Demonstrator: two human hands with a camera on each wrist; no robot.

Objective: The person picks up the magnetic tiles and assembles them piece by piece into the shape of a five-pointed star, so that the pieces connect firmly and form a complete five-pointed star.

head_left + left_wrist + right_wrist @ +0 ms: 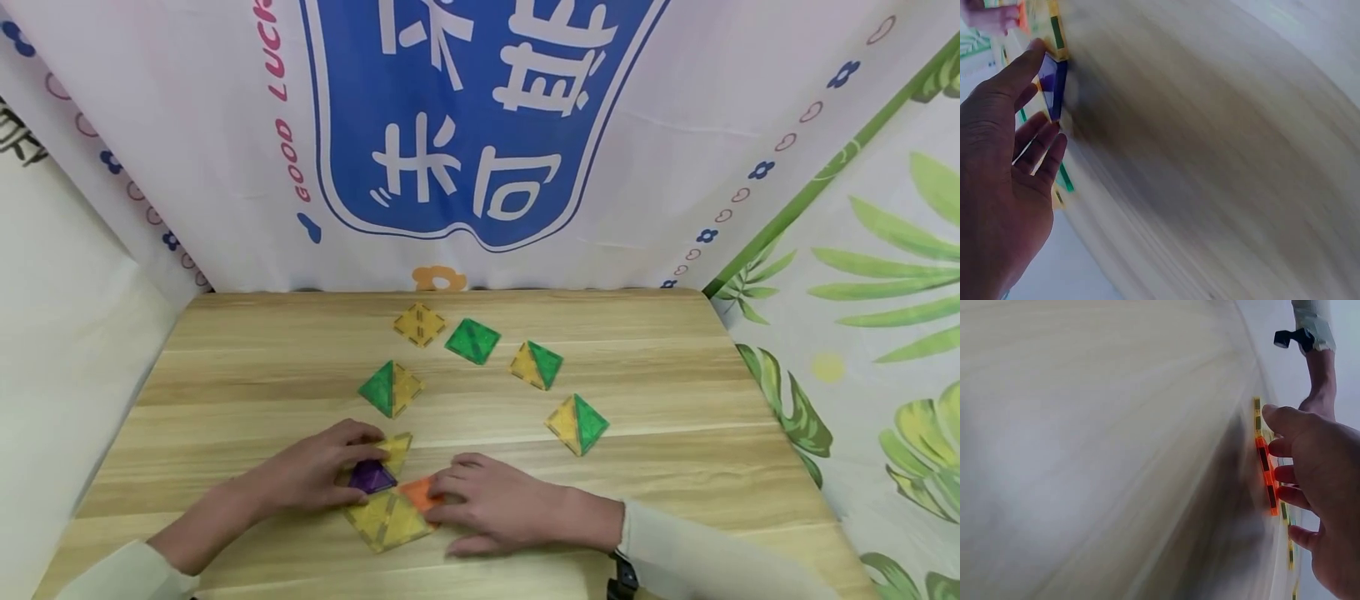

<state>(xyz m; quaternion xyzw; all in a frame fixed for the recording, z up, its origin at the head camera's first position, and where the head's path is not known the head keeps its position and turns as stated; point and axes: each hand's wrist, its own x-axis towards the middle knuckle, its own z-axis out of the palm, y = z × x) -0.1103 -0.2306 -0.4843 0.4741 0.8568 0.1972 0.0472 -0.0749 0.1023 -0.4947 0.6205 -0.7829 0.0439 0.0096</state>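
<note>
In the head view my left hand [326,467] spreads over a purple triangular magnetic tile [370,477]. Its thumb touches near the border with a large yellow square of two triangles [384,521], and its fingers reach a yellow triangle tile [397,454]. From the other side my right hand [502,504] rests its fingertips on an orange tile [420,493], partly covering it. The right thumb stays apart from the fingers. These tiles lie together around a common point. The purple tile [1054,87] shows its dark edge in the left wrist view, the orange tile [1266,475] its edge in the right.
Beyond the hands several paired-triangle squares lie in an arc: green-yellow [391,388], yellow [420,324], green [472,341], yellow-green [536,364] and another yellow-green [577,424]. The wooden table [675,500] meets a printed cloth [247,250] at its back edge.
</note>
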